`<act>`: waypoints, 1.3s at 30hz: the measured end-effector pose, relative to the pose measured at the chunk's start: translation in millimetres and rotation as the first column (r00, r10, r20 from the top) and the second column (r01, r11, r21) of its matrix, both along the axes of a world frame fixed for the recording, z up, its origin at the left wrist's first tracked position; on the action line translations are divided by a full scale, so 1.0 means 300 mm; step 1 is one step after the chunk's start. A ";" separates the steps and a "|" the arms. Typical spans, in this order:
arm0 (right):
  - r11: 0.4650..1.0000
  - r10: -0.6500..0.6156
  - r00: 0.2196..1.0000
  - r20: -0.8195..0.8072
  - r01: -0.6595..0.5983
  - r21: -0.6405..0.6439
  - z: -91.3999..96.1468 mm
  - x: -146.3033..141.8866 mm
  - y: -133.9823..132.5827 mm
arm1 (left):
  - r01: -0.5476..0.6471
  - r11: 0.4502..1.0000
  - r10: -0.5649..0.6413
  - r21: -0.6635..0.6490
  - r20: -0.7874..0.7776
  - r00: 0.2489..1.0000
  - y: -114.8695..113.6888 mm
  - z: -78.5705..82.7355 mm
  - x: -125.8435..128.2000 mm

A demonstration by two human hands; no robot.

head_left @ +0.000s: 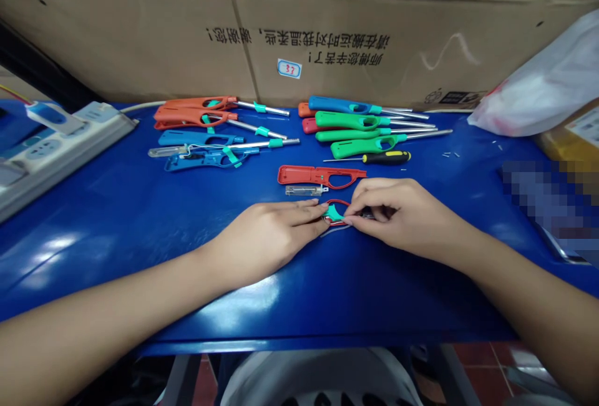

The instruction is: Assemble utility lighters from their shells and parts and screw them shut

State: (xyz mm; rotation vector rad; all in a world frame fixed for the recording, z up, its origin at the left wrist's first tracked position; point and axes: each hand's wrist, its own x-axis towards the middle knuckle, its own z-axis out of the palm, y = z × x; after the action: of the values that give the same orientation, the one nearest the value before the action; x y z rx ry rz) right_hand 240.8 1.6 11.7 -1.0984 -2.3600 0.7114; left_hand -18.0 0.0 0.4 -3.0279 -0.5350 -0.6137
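A red lighter casing half (337,201) lies on the blue table with a teal trigger (334,213) in its finger loop. My left hand (276,234) rests over the casing's handle end and holds it, fingertips against the trigger's left side; the handle is hidden beneath. My right hand (397,212) is closed in a pinch at the loop's right side, beside the trigger. What its fingertips hold is too small to make out. A thin pale wire (334,231) runs below the loop. Just beyond lie another red casing half (304,175) and a clear fuel tank (303,191).
Several orange lighters (187,116) and blue opened lighters (196,138) lie back left. Several green, blue and red lighters (349,120) lie back right, near a screwdriver (386,158) and loose screws (450,154). A power strip (60,144) and cardboard box (187,69) border the table (140,219).
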 end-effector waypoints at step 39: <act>0.974 0.149 0.945 0.291 -0.192 0.124 -0.015 0.008 -0.020 | -0.233 0.891 0.277 -0.390 0.062 0.959 0.114 0.014 -0.042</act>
State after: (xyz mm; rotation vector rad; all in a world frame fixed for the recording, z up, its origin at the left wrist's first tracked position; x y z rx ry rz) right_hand 243.1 -4.5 7.3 -0.9923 -2.7256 0.4468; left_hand -30.5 34.1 4.4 -3.1904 -1.1663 -0.7501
